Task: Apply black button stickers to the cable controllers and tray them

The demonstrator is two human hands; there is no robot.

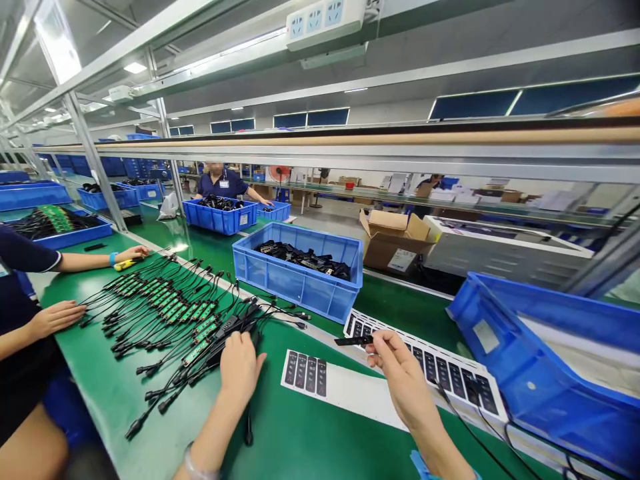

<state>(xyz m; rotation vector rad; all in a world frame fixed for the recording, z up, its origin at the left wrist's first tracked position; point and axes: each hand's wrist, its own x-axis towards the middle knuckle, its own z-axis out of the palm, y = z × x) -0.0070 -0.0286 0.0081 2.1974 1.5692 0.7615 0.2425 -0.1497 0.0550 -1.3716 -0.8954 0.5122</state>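
My right hand (395,370) pinches a thin black label strip (350,341) between thumb and fingertips, above the workbench. Below it lies a white backing sheet (355,393), with several black button labels (305,373) at its left end. Behind my hand, a second label sheet (455,377) carries a long row of similar black labels. My left hand (239,365) rests on a bundle of black cabled casings (233,328), its fingers laid over them and its thumb apart. Green circuit boards with black cables (173,303) spread out to its left.
A blue bin of black parts (300,273) stands behind the sheets; another blue bin (550,373) is at right. A co-worker's hands (57,319) are at the bench's left, one near a yellow tool (124,265). Another person (223,183) sits across. A metal rail (320,157) crosses overhead.
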